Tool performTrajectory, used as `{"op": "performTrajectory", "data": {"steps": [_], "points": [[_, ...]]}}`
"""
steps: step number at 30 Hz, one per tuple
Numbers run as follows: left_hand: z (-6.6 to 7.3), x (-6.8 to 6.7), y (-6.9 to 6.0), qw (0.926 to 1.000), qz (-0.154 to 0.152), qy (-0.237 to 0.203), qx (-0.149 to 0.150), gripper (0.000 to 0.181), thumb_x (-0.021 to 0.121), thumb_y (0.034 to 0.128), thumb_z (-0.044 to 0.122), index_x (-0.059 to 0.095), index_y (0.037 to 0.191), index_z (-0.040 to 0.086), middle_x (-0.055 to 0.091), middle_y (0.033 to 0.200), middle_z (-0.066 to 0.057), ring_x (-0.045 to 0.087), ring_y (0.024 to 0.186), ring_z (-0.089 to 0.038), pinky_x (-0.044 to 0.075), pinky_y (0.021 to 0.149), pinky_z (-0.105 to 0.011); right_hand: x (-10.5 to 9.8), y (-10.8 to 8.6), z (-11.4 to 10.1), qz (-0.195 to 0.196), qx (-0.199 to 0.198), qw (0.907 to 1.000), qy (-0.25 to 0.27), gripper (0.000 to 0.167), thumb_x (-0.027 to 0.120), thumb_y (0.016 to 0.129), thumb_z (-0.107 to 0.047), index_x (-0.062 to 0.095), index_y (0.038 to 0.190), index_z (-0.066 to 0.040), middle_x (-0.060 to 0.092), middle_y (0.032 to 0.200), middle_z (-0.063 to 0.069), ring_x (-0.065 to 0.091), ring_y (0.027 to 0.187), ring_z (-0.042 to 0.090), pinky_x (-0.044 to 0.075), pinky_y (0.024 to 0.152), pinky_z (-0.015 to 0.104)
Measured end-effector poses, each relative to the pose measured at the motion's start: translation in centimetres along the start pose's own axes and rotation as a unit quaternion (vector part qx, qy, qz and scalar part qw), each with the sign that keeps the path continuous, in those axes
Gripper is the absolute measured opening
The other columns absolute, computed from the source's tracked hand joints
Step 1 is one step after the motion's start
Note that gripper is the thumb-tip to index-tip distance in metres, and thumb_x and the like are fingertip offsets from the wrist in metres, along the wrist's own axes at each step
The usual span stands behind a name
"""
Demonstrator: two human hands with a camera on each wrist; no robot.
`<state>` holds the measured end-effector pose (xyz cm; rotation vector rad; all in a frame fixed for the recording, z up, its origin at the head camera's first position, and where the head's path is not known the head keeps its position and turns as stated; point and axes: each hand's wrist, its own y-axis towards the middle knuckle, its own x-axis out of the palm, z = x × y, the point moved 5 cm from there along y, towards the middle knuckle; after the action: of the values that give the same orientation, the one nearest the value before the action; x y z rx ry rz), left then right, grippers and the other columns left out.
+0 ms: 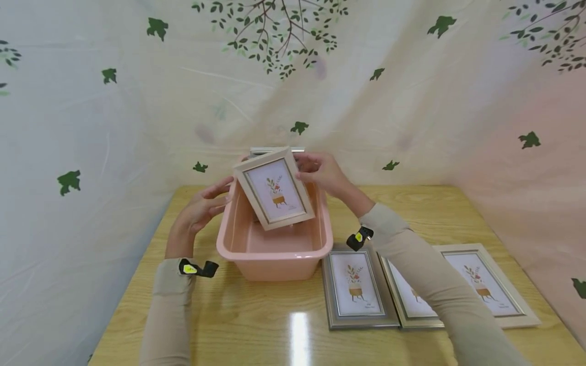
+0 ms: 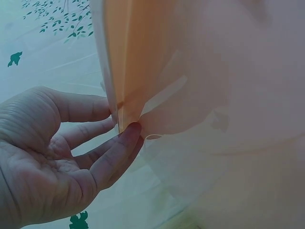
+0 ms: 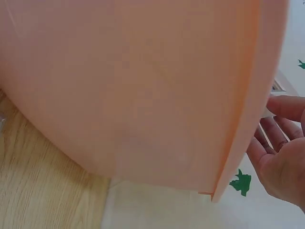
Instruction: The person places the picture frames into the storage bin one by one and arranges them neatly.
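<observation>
A pink plastic basin (image 1: 274, 256) stands on the table. Over its opening a cream picture frame (image 1: 274, 190) with a potted-plant print tilts sideways, its print facing me. My right hand (image 1: 327, 175) grips the frame by its upper right edge, thumb in front. At the basin's left side, my left hand (image 1: 199, 211) pinches the rim; the left wrist view shows the thumb and fingertips around the rim edge (image 2: 113, 90). Behind the cream frame, the silver edge of another frame (image 1: 276, 150) shows at the basin's back. The basin wall (image 3: 143, 95) fills most of the right wrist view.
Right of the basin lie a silver-grey frame (image 1: 327, 290), a gold-edged frame (image 1: 394, 290) partly under my right sleeve, and a whitish frame (image 1: 522, 320). The wooden table (image 1: 256, 325) ends at a leaf-patterned cloth (image 1: 366, 117) behind and at the sides.
</observation>
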<state>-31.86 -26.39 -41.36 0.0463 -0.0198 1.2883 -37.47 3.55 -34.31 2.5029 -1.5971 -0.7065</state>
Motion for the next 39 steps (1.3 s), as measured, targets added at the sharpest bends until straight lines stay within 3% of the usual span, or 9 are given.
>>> {"op": "performTrajectory", "data": {"steps": [4, 10, 26, 35, 39], "points": [[0.1, 0.1, -0.2, 1.0, 0.004, -0.002, -0.003, 0.061, 0.054, 0.1037, 0.005, 0.029, 0.159, 0.006, 0.039, 0.144, -0.015, 0.058, 0.116, -0.011, 0.051, 0.096, -0.022, 0.7, 0.1, 0.4, -0.033, -0.026, 0.999, -0.012, 0.043, 0.073, 0.086, 0.012, 0.062, 0.127, 0.01, 0.065, 0.112, 0.024, 0.067, 0.093, 0.033, 0.057, 0.081, 0.034], [0.2, 0.2, -0.4, 0.9999, 0.01, -0.007, -0.006, 0.061, 0.055, 0.103, 0.004, 0.03, 0.159, 0.007, 0.038, 0.147, -0.018, 0.06, 0.114, -0.01, 0.052, 0.095, -0.023, 1.3, -0.1, 0.8, -0.047, -0.019, 0.9977, -0.044, 0.042, 0.074, 0.079, 0.018, 0.061, 0.118, 0.011, 0.061, 0.108, 0.021, 0.065, 0.093, 0.034, 0.056, 0.087, 0.046], [0.0, 0.3, -0.3, 0.9996, 0.018, -0.006, -0.023, 0.062, 0.057, 0.1025, 0.006, 0.031, 0.159, 0.009, 0.037, 0.148, -0.016, 0.058, 0.117, -0.015, 0.051, 0.096, -0.024, 0.7, 0.9, -0.3, -0.027, -0.017, 0.9985, -0.045, 0.032, 0.075, 0.088, 0.004, 0.064, 0.118, 0.006, 0.067, 0.101, 0.019, 0.065, 0.09, 0.025, 0.054, 0.081, 0.028], [0.0, 0.5, -0.1, 0.9996, 0.014, -0.006, -0.024, 0.062, 0.057, 0.1026, 0.008, 0.032, 0.159, 0.009, 0.038, 0.148, -0.017, 0.058, 0.117, -0.015, 0.051, 0.096, -0.024, -0.9, 0.4, 0.0, -0.039, -0.011, 0.9969, -0.068, 0.028, 0.076, 0.086, 0.006, 0.063, 0.111, 0.007, 0.066, 0.1, 0.022, 0.065, 0.09, 0.031, 0.056, 0.083, 0.03], [0.0, 0.3, -0.2, 0.9996, 0.012, 0.0, -0.026, 0.063, 0.058, 0.1024, 0.009, 0.031, 0.159, 0.011, 0.036, 0.151, -0.017, 0.056, 0.12, -0.017, 0.051, 0.096, -0.024, -1.3, 0.3, 0.9, -0.031, -0.003, 0.9979, -0.057, 0.028, 0.077, 0.082, 0.011, 0.063, 0.107, 0.009, 0.067, 0.096, 0.023, 0.066, 0.085, 0.027, 0.057, 0.082, 0.03]]}}
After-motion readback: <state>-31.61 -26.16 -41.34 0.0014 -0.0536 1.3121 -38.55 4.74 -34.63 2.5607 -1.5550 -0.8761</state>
